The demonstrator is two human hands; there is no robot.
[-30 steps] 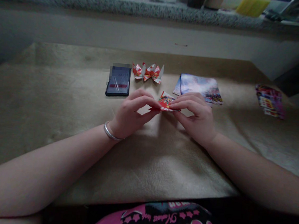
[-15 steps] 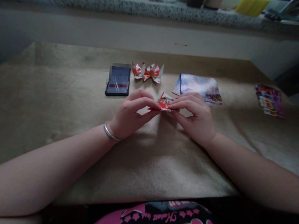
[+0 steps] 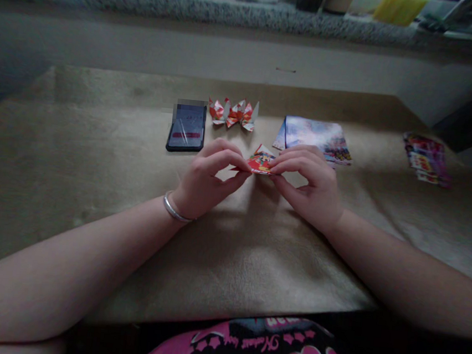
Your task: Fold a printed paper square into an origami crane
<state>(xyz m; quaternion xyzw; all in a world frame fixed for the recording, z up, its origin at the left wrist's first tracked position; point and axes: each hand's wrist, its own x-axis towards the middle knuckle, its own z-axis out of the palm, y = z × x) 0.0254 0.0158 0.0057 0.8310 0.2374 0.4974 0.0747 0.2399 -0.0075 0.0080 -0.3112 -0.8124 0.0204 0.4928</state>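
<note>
A small folded red printed paper [image 3: 261, 161] is held just above the tan cloth-covered table [image 3: 76, 145]. My left hand [image 3: 208, 177], with a silver bracelet on the wrist, pinches its left end between thumb and fingers. My right hand [image 3: 308, 184] pinches its right end the same way. Both hands meet at the paper near the table's middle. Behind them lies a row of folded red and white paper pieces [image 3: 234, 113].
A dark phone [image 3: 186, 128] lies left of the folded pieces. A stack of printed paper sheets [image 3: 317, 137] sits behind my right hand, and more coloured sheets [image 3: 426, 157] lie at the far right. A stone ledge [image 3: 218, 9] with assorted items runs along the back.
The hands have drawn slightly closer together on the red paper, which now shows less width between the fingers. Nothing else has moved.
</note>
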